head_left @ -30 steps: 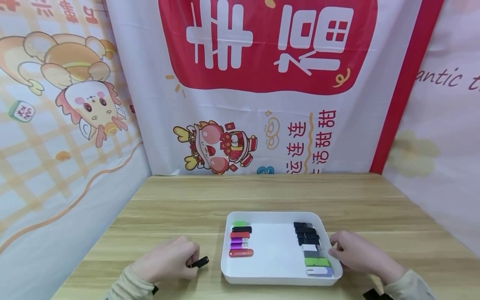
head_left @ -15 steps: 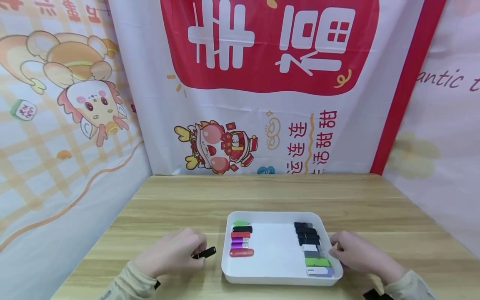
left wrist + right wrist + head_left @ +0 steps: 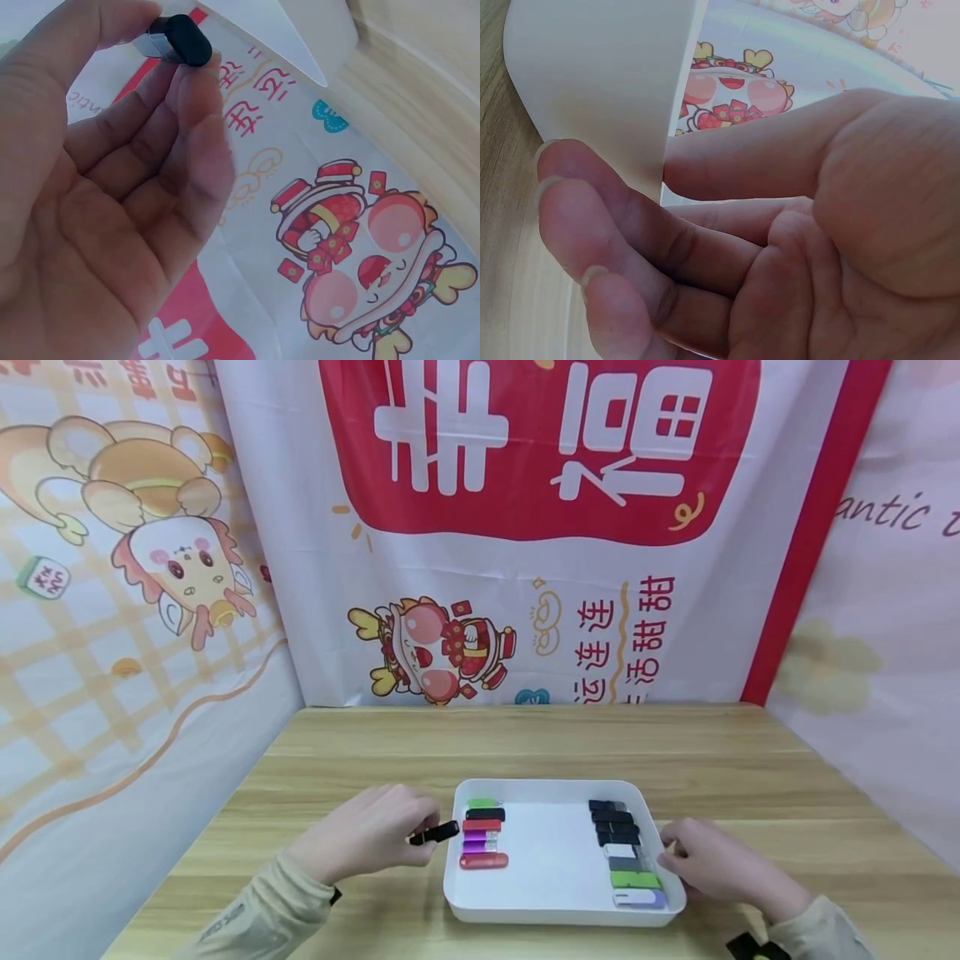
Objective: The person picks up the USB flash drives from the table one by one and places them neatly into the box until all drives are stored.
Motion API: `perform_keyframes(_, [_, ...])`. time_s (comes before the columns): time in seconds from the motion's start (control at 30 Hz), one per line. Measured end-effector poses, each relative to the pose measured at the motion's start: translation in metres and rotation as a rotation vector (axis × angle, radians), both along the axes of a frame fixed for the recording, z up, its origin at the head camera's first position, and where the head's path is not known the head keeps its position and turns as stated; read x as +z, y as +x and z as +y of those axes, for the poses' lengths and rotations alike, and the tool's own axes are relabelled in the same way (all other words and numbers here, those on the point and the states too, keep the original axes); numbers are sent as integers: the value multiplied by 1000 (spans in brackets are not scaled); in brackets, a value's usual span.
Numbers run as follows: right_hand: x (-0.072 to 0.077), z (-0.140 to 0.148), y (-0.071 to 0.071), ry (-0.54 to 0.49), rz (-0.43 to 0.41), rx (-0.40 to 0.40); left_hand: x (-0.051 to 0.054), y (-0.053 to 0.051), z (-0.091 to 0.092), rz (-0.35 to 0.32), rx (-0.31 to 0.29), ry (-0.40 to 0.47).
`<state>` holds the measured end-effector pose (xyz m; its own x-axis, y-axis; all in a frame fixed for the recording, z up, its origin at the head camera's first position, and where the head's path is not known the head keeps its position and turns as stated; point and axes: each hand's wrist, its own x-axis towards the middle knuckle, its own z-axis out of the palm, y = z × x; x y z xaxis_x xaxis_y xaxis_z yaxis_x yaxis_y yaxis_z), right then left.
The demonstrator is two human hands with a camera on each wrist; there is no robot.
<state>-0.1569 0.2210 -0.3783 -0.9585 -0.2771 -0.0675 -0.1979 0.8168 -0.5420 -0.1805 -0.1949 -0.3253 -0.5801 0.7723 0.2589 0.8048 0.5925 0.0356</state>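
My left hand (image 3: 375, 833) pinches a black USB flash drive (image 3: 441, 832) between thumb and fingertips, off the table at the tray's left rim. Close up in the left wrist view, the drive (image 3: 187, 41) shows a dark rounded end and a shiny side. The white tray (image 3: 551, 868) lies on the table with a row of drives along each short side. At its right wall, my right hand (image 3: 708, 864) grips the rim; the right wrist view has the thumb (image 3: 742, 154) on one side of the wall (image 3: 607, 82) and fingers on the other.
The left row has a green drive (image 3: 482, 803), a black one (image 3: 486, 815), purple ones and red ones. Several black drives (image 3: 617, 828), a white one (image 3: 620, 851) and a green one (image 3: 635, 879) line the right. Printed cloth (image 3: 525, 568) hangs behind the wooden table (image 3: 360, 752).
My left hand has lifted the black flash drive from low beside the tray, moving away from me and right to the left rim. My right hand has stayed on the tray.
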Motion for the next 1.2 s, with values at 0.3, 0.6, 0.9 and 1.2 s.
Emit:
perform_keyframes(0.3, [0, 1, 0, -6, 6, 18, 3, -7, 22, 18, -14, -71])
perform_keyframes(0.6, [1, -1, -1, -13, -23, -15, -12, -12, 48, -9, -47, -173])
perform_keyframes(0.9, [2, -2, 0, -3, -28, -41, -25, -14, 61, -20, -51, -282])
perform_keyframes(1.2, [2, -3, 0, 12, -46, -69, -39, -15, 67, -14, -26, -359])
